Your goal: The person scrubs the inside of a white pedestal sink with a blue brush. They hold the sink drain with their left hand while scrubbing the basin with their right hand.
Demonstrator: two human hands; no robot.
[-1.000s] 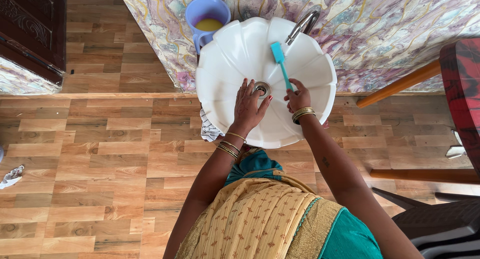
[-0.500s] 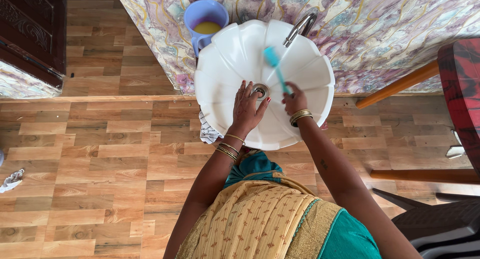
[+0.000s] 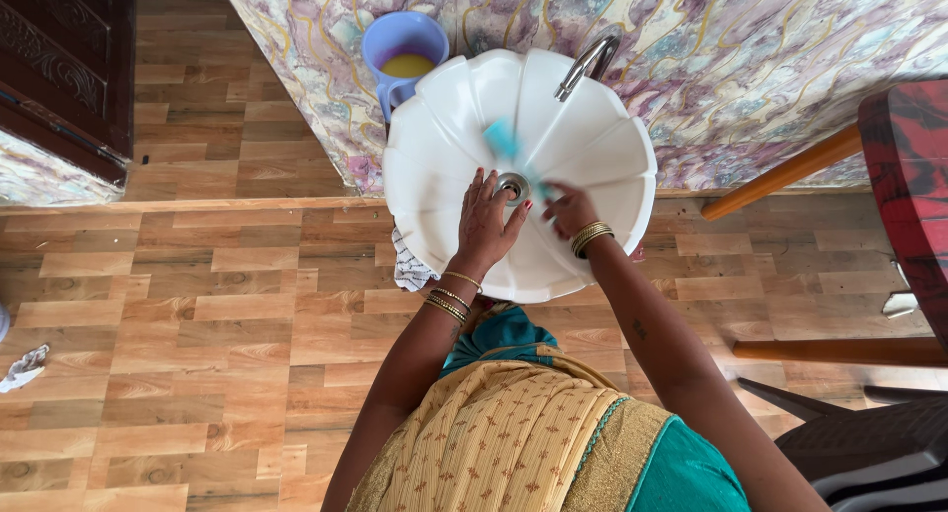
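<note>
While the left hand (image 3: 486,226) is lying flat and open just beside the drain (image 3: 513,187) for support, the right hand (image 3: 568,211) is gripping a blurred teal brush (image 3: 501,139) against the white basin (image 3: 602,166) at upper centre.

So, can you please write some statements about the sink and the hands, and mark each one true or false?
1. The right hand holds a blue-green brush over the white basin. True.
2. The left hand grips the tap. False: it lies flat inside the basin, fingers beside the drain.
3. A purple mug with yellow liquid stands beside the basin's rim. True.
4. The basin is full of water. False: no standing water shows, and the drain is uncovered.
5. A crumpled cloth lies on the wooden floor, far to the person's left. True.
</note>
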